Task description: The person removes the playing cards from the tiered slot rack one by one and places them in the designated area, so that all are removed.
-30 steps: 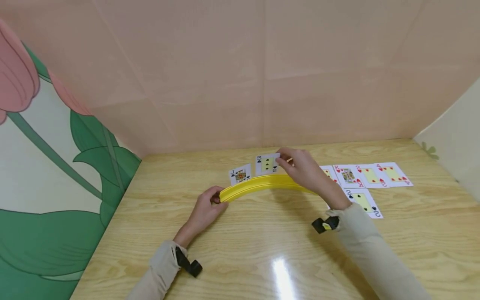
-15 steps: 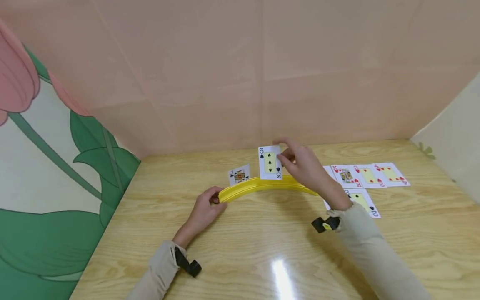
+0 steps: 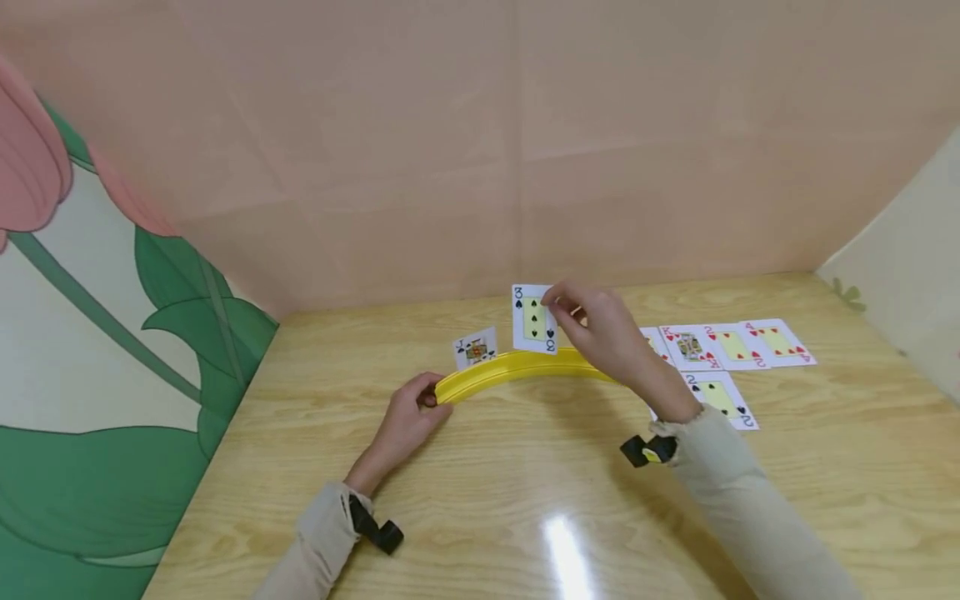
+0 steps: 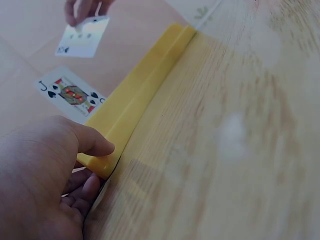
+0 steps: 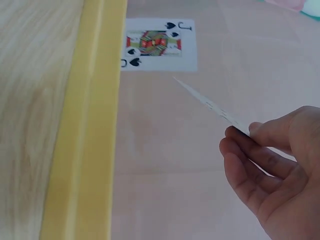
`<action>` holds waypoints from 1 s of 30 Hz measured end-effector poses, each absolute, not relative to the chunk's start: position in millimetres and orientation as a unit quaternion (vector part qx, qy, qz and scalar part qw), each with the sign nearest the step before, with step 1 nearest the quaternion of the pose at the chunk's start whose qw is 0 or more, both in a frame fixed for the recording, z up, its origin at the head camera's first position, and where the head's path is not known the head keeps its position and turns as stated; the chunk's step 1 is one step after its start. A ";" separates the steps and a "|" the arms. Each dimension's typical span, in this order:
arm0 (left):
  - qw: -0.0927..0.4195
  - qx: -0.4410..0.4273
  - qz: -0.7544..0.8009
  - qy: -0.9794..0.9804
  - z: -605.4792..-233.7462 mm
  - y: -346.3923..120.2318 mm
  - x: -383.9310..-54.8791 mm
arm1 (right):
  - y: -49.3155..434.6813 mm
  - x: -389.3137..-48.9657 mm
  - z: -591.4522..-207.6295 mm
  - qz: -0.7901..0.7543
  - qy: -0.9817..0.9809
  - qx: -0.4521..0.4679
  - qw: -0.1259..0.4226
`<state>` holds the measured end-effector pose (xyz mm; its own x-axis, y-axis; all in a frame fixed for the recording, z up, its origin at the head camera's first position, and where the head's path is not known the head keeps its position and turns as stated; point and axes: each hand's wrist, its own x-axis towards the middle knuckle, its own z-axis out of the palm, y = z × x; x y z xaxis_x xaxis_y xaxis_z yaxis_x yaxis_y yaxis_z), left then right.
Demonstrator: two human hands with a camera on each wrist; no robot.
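Note:
My right hand (image 3: 603,333) pinches a three of spades (image 3: 534,318) by its right edge, between thumb and fingers. The card is held close over the far rim of a curved yellow card holder (image 3: 517,365); the right wrist view shows the card (image 5: 212,106) nearly edge-on. A jack of spades (image 3: 476,347) stands in the holder's left part, its lower edge hidden in the groove. My left hand (image 3: 408,417) grips the holder's left end, with the thumb (image 4: 97,142) on the near side and the other fingers behind and below.
To the right lie face-up cards in an overlapping row, including a king of hearts (image 3: 687,347), two of hearts (image 3: 733,347) and four of hearts (image 3: 776,342). A two of spades (image 3: 723,398) lies below them. A pink wall (image 3: 405,167) rises behind the wooden table (image 3: 465,508).
My right hand has tipped the three of spades more upright and lifted it above the holder's far rim. The left hand keeps its grip, and the jack stays in place.

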<state>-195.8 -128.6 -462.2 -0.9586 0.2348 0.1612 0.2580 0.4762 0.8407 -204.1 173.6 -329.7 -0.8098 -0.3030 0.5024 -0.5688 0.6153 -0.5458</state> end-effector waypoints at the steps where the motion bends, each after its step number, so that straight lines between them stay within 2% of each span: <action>1: 0.013 -0.144 -0.491 -0.859 -462.3 -128.3 -196.1 | 172.8 -203.7 -330.2 0.360 -0.880 0.251 0.184; 17: 0.014 -0.143 -0.492 -0.859 -462.2 -127.1 -194.6 | 187.9 -176.2 -338.5 0.339 -0.868 0.268 0.244; 30: 0.017 -0.144 -0.491 -0.859 -464.1 -126.8 -194.8 | 218.8 -156.1 -348.4 0.307 -0.877 0.255 0.267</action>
<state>-194.8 -126.8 -464.1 -0.9579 0.2315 0.1699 0.2640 0.4769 0.8384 -156.1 218.8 -348.4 -0.7270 -0.2833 0.6254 -0.6114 0.6816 -0.4020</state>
